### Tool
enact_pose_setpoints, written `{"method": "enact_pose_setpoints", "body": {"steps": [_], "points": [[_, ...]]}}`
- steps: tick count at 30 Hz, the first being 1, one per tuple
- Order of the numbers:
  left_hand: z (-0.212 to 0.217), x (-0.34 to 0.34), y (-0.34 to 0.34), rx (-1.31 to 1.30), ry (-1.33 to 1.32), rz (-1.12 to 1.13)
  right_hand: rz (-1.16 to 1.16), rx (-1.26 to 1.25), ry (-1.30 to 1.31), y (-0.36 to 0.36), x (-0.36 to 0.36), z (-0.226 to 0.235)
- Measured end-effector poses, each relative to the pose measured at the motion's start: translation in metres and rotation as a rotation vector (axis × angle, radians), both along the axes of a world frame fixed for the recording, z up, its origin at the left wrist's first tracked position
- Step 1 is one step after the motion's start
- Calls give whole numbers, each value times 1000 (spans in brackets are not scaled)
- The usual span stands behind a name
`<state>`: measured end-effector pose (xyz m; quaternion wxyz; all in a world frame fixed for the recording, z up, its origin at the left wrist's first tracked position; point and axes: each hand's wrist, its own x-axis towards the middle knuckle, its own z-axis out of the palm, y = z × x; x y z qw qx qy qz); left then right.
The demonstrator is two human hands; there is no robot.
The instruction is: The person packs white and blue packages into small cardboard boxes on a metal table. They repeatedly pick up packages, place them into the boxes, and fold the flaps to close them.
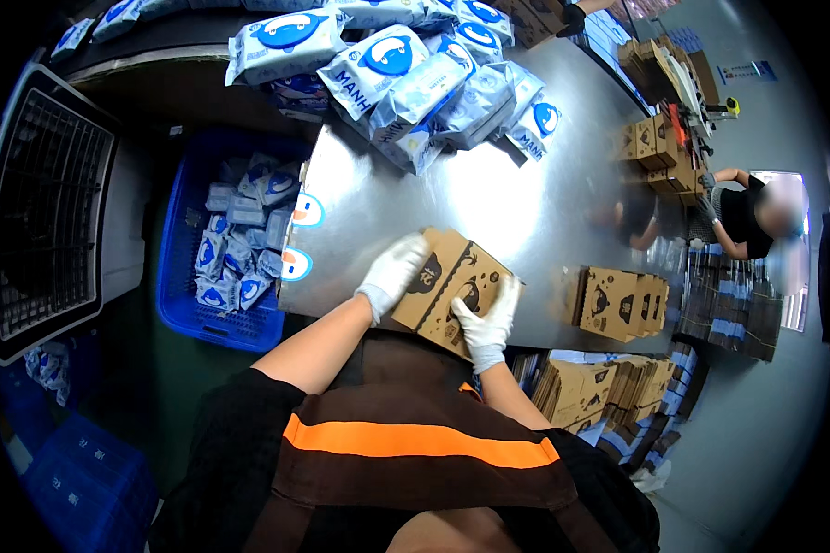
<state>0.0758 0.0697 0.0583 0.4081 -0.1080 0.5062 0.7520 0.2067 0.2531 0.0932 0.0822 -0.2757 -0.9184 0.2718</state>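
Note:
A brown cardboard box (440,311) with dark cartoon print is held between my two white-gloved hands at the near edge of the metal table. My left hand (395,275) grips its left side, fingers over the far left corner. On the right side, my right hand (489,323) wraps the edge with its thumb lying across the printed face. The box is tilted, and its underside is hidden. Beyond it, toward the back of the table, lies a heap of white and blue soft plastic packs (392,66).
A blue plastic basket (173,267) holding smaller packs stands left of the metal table (360,198). Folded cartons (609,302) stand on the table to the right, with stacked flat cardboard (586,387) below. Another person (756,217) works at far right near brown boxes (653,143).

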Motion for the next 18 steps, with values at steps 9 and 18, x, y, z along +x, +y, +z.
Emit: {"method": "enact_pose_setpoints", "body": {"steps": [9, 18], "points": [[-43, 27, 42, -116, -98, -183, -369, -1022, 129, 20, 16, 22], [60, -84, -82, -349, 531, 99, 705, 2, -554, -121, -138, 93]]}}
